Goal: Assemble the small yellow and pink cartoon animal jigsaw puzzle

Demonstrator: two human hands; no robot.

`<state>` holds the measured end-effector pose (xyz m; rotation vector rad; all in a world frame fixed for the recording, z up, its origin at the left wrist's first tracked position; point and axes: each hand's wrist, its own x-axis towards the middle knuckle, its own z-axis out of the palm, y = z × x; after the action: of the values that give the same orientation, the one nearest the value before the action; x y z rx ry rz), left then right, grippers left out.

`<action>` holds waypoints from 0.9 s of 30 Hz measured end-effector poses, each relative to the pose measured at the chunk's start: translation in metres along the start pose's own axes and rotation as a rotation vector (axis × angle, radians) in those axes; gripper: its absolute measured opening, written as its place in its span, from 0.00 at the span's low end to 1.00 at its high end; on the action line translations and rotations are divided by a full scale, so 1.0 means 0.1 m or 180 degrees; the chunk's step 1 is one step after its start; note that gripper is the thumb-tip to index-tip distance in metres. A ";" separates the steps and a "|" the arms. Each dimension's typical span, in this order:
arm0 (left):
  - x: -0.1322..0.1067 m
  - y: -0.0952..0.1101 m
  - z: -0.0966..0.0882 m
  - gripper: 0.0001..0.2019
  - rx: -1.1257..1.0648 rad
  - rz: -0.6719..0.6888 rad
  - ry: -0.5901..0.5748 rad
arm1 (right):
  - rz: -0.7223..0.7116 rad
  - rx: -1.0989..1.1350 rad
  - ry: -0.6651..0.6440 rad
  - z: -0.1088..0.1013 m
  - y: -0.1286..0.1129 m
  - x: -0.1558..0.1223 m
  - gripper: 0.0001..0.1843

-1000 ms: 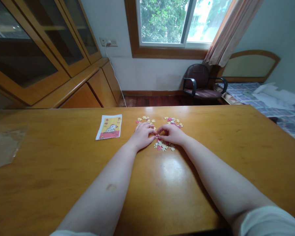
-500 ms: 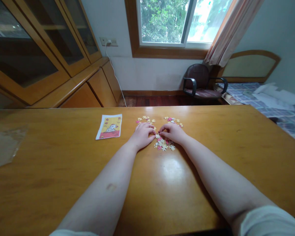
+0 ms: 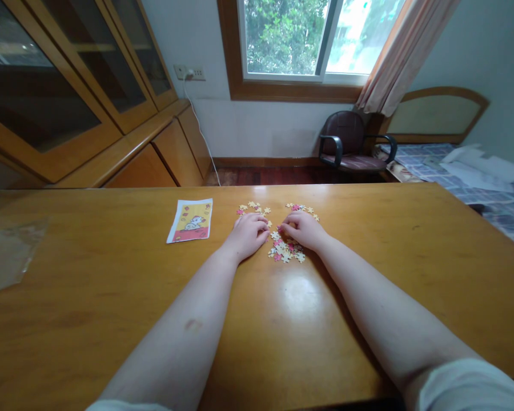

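Observation:
Loose jigsaw pieces (image 3: pixel 285 251) in cream, pink and white lie in a heap on the wooden table. My right hand (image 3: pixel 303 229) is closed at the heap's far edge, thumb and finger pinching a small pink jigsaw piece (image 3: pixel 279 228). Left of the heap, my left hand (image 3: pixel 249 233) rests low with fingers curled and thumb close to them; what it holds, if anything, is hidden. More pieces (image 3: pixel 252 204) lie scattered beyond the left hand, and another group (image 3: pixel 297 208) lies beyond the right one. Both hands partly cover the pieces beneath them.
A picture card (image 3: pixel 191 221) with a white animal on yellow and pink lies left of my hands. Clear plastic wrapping (image 3: pixel 11 254) sits at the table's left side. Past the far edge are a cabinet (image 3: pixel 137 165), an armchair (image 3: pixel 349 142) and a bed (image 3: pixel 437 154).
My hands have moved slightly apart. The right one has shifted a little right and away from the pieces between them, its fingers still pinched. The left thumb has drawn back left.

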<state>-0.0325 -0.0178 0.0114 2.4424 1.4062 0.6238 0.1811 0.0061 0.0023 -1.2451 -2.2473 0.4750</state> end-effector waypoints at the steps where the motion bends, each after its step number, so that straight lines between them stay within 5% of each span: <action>1: -0.01 0.00 0.00 0.09 0.0002 0.0000 0.0006 | -0.0084 -0.0002 -0.0031 0.00 0.00 0.00 0.10; 8: -0.02 -0.02 0.04 0.08 -0.0058 0.0189 -0.0057 | -0.0454 -0.0028 -0.0039 0.00 -0.04 0.00 0.09; 21: 0.00 -0.04 0.04 0.09 -0.0010 -0.0125 0.0118 | -0.0635 0.0204 -0.0281 -0.02 -0.05 -0.02 0.02; 27: 0.01 -0.02 0.02 0.09 -0.0037 -0.0137 0.0180 | -0.0731 0.0236 -0.0469 -0.02 -0.05 -0.02 0.08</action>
<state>-0.0329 -0.0162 0.0089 2.3968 1.4682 0.6941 0.1797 0.0019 0.0061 -0.9269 -2.4350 0.5713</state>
